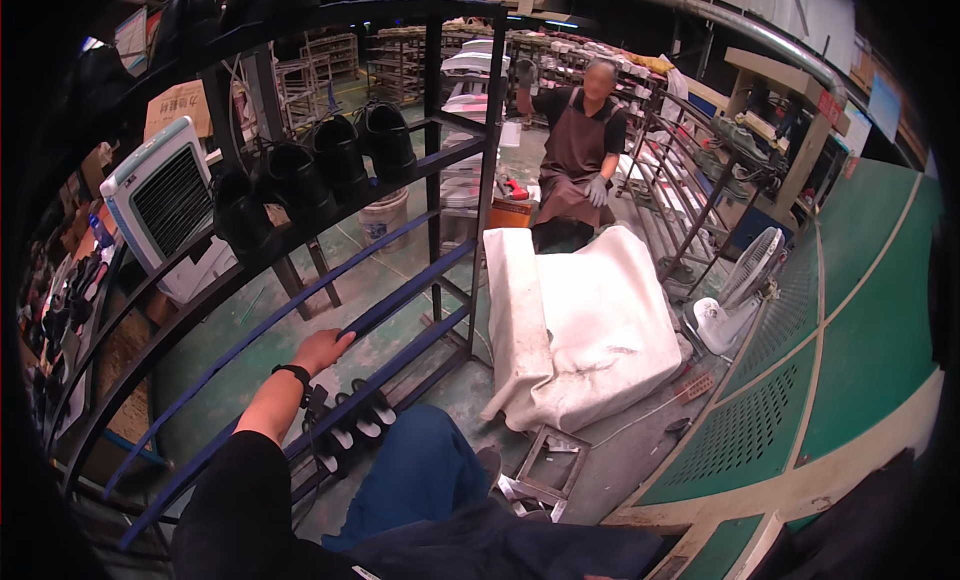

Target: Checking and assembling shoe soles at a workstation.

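Note:
My left hand (322, 352), with a black band at its wrist, is closed round a blue-topped rail (405, 292) of a dark metal shoe rack (487, 180). Several black shoes (340, 150) stand on the shelf above that hand. Lower down, next to my knee, more dark shoes with pale soles (372, 412) sit on the bottom rails. My right hand does not show.
A cloth-covered block (610, 320) stands ahead, with a person in a brown apron (572, 160) behind it. Green machine panels (790, 400) line the right, near a floor fan (745, 280). Beyond the rack are an air cooler (160, 195) and a bucket (383, 218).

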Available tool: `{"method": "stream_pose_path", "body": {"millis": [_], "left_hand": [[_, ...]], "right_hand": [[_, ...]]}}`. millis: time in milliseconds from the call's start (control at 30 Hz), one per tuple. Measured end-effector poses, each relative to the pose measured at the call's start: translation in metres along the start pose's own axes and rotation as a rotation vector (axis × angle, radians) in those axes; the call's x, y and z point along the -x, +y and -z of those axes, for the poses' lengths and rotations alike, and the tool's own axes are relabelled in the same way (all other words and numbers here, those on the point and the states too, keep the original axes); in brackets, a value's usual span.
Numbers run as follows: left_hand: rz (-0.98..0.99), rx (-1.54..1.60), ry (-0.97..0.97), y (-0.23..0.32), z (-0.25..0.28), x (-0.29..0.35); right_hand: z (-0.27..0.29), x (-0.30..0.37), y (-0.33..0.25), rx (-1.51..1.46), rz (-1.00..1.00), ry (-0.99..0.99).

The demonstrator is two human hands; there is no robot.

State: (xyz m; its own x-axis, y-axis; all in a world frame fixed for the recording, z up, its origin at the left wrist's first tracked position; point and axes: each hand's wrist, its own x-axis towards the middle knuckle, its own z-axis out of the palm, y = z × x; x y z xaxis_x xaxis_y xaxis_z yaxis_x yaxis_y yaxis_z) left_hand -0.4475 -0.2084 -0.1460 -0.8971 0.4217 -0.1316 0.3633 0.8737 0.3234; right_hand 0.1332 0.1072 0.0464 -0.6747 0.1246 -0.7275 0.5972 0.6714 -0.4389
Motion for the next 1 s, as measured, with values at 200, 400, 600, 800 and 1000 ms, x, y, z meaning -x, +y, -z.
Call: {"method": "stream_pose_path", "body": {"millis": [200,400,600,800,1000], "left_hand": [[0.004,-0.01,0.006,0.009,0.002,0.008],[-0.031,-0.036,0.051,0.006,-0.001,0.007],[-0.053,-0.032,0.07,0.001,-0.005,0.0],[-0.043,-0.018,0.049,-0.003,-0.006,-0.003],[-0.01,-0.011,0.016,0.004,-0.003,0.001]], "right_hand": [[0.001,-0.003,0.01,-0.122,0.106,0.409],[-0.001,-0.003,0.015,0.049,-0.003,0.08],[0.003,-0.004,0.011,-0.035,0.05,0.246],[0.0,-0.005,0.012,-0.005,0.037,0.183],[0.001,-0.003,0.013,-0.003,0.071,0.216]]}}
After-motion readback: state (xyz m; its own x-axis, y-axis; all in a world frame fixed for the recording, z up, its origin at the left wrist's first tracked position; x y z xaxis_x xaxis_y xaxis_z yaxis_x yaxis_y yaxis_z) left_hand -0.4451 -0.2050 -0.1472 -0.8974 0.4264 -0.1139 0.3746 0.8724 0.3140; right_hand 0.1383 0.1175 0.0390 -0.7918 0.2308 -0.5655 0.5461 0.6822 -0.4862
